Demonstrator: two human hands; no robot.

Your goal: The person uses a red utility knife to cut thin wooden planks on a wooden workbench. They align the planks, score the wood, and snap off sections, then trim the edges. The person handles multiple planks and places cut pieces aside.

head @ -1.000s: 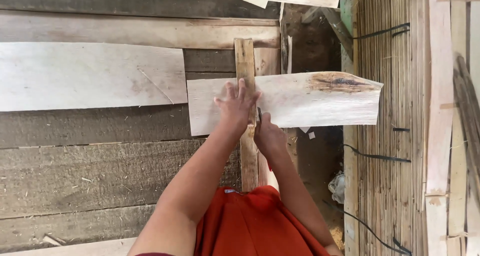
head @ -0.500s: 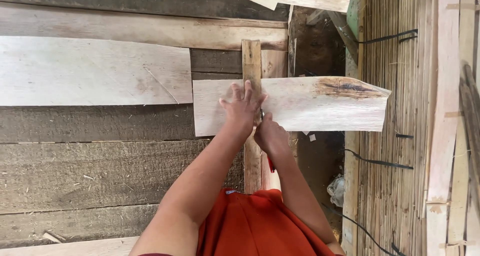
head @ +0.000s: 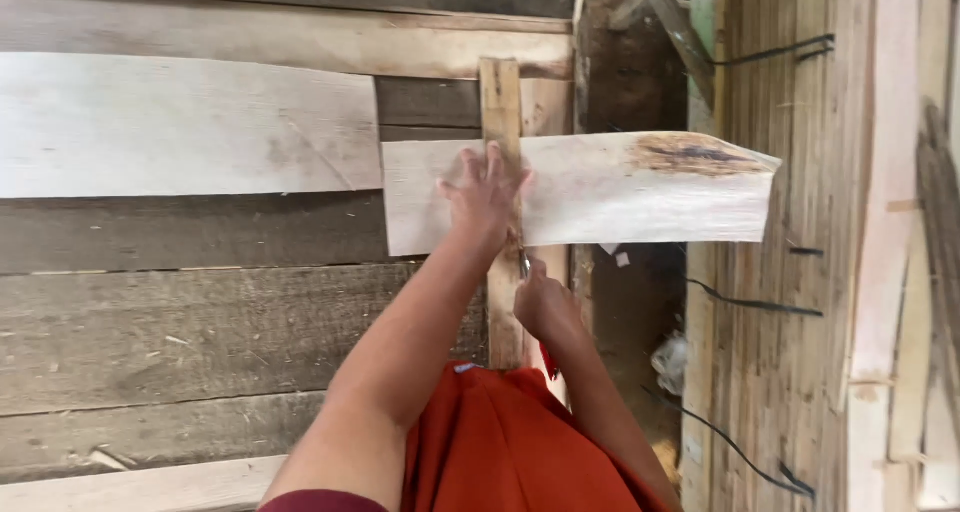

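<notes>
My left hand (head: 485, 194) lies flat with fingers spread on a short pale wooden board (head: 640, 190), pressing it against a narrow upright wooden batten (head: 500, 97). The board has a dark stained patch near its right end. Just below the board's lower edge, my right hand (head: 540, 302) is closed around a small tool (head: 524, 264) whose metal tip points up at the board beside the batten. What kind of tool it is cannot be told. An orange-red garment (head: 500, 442) covers my lap below the hands.
A longer pale board (head: 180, 127) and grey weathered planks (head: 200, 332) form the wall on the left. A dark gap (head: 630, 312) opens behind the short board. A bamboo-slat panel (head: 780, 322) tied with black cord stands at right, with loose pale timber strips (head: 900, 272) beyond.
My right hand has dropped a little below the board's lower edge, uncovering the tool's tip. My left hand stays pressed on the board. The view has shifted slightly.
</notes>
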